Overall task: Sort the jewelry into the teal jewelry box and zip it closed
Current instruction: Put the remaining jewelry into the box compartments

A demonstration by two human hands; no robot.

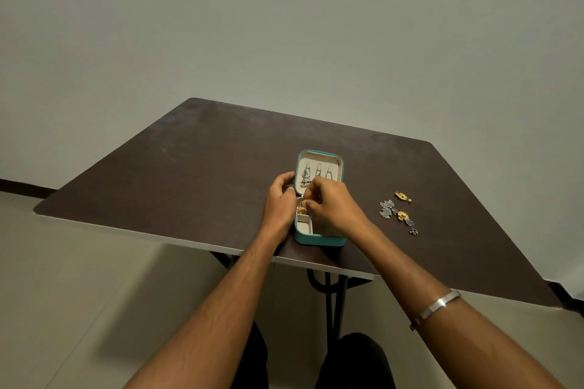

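The right hand's (pixel 331 208) grip pinches gold jewelry (pixel 304 206) into the open teal jewelry box (pixel 319 238) on the bench (pixel 189 174); the left hand (pixel 279 199) holds its side. One silver earring (pixel 305 176) already hangs in the lid. Loose earrings (pixel 398 213) wait to its right, so sorting and zipping remain.

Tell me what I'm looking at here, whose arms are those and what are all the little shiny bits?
There's no robot. The picture comes from a camera on a person's head, looking down, so the arms are theirs. A teal jewelry box lies open on a dark brown table. Its lid has little hooks, and a silver earring hangs on one. The left hand steadies the box's side. The right hand reaches inside, its fingertips at some gold jewelry; what exactly they're pinching is hidden. To the right, more gold and silver earrings wait on the table. The right arm wears a silver bracelet.
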